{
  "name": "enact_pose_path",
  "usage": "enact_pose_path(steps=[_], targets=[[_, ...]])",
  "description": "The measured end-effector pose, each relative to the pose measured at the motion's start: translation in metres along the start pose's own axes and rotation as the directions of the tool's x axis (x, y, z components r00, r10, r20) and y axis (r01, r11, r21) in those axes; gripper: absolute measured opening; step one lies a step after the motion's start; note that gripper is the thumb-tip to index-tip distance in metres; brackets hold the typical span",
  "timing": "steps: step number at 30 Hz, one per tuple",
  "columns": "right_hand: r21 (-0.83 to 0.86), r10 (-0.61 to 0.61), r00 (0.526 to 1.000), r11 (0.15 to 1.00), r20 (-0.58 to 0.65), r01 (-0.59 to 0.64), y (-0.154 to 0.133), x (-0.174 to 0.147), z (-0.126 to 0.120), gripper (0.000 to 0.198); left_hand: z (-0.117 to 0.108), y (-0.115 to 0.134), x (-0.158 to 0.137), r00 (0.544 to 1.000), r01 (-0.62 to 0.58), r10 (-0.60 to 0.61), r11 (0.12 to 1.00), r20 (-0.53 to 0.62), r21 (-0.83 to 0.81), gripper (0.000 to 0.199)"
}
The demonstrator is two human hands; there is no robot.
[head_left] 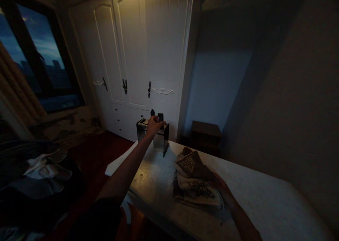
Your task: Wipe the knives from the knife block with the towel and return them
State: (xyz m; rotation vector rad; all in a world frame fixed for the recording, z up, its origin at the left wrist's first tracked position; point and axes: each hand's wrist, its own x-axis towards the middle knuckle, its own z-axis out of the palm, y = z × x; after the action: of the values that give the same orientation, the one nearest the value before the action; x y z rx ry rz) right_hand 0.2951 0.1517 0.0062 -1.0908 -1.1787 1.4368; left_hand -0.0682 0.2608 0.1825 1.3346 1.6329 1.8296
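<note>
My left hand (154, 125) is stretched out over a small dark-sided stand (166, 133) at the far edge of the table. Its fingers are closed on a small black block-like object (160, 117), whose kind is too dark to make out. Just left of it, a small black knob-like thing (152, 112) sticks up above the stand. Nearer to me lies a brown and beige patterned towel (197, 184), loosely folded in layers. My right hand (219, 182) is at the right side of the towel, gripping its raised brown upper layer; the fingertips are partly hidden.
The pale table (254, 191) runs off to the right. Behind it stand a white wardrobe (164, 50) and a low brown cabinet (206, 135). A dark heap of clothes (45, 170) lies at the left, by the red floor (97, 152). The room is dim.
</note>
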Motion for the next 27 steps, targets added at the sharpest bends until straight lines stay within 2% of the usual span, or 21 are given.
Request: enact_pose_path(steps=[3,7,12,18,23,27], targets=[[0.086,0.065,0.997,0.994,0.043,-0.069,-0.003,-0.001,0.001,0.054,0.002,-0.002,0.005,0.999,-0.049,0.049,0.994,-0.003,0.096,0.033],[0.094,0.076,0.996,0.992,0.038,-0.079,-0.003,0.0,0.001,0.053,0.002,-0.002,0.012,0.998,-0.062,0.06,0.984,0.015,0.168,0.027],[0.071,0.054,0.998,0.996,0.028,-0.055,0.003,0.003,-0.002,0.053,-0.001,0.004,0.015,0.995,-0.102,0.097,0.971,0.036,0.218,0.029],[-0.001,0.033,0.998,0.999,0.053,-0.033,0.002,0.004,-0.003,0.057,-0.004,0.013,0.014,0.993,-0.118,0.121,0.956,0.003,0.267,0.028],[0.058,0.054,0.998,0.997,0.044,-0.057,-0.001,0.004,-0.001,0.056,-0.006,0.032,0.019,0.988,-0.146,0.155,0.964,-0.022,0.223,0.026],[0.079,0.041,0.997,0.996,0.073,-0.047,-0.003,0.001,0.001,0.056,-0.009,0.063,0.035,0.981,-0.18,0.19,0.97,-0.048,0.166,0.024]])
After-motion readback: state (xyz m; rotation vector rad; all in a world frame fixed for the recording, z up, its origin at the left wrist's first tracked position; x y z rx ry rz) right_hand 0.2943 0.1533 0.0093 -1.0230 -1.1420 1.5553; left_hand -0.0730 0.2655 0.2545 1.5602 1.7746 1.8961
